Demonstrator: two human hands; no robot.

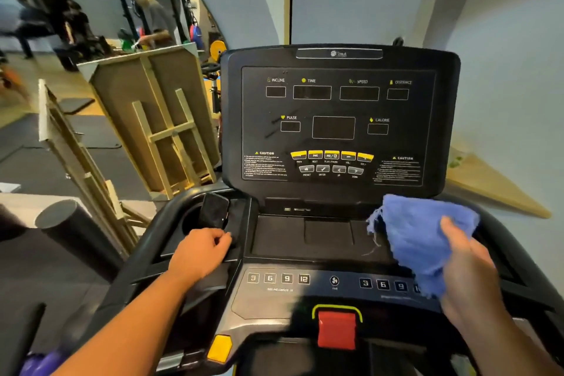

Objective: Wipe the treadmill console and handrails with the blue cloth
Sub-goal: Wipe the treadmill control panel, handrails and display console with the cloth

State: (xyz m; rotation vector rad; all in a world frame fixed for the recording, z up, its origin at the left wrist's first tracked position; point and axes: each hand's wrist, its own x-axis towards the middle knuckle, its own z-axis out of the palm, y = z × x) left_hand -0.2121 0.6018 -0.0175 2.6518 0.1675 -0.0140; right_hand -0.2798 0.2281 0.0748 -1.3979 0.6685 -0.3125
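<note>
Head view: the right hand (pixel 467 272) has its grip closed on the blue cloth (pixel 424 241), held at the right side of the console (pixel 338 119) tray. The left hand (pixel 198 253), loosely curled and holding nothing, rests on the left tray beside a phone (pixel 215 210). Smears remain on the display near PULSE — wiping appears barely begun; handrails (pixel 164 217) are judged untouched. Surfaces are matte black plastic. Room: gym floor, wooden frames (pixel 158 125) left, pale wall behind.

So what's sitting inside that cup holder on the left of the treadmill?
A dark phone stands tilted in the left cup holder, its lower end hidden in the well. The left hand rests just in front, so the holder's front edge and bottom cannot be seen.
</note>
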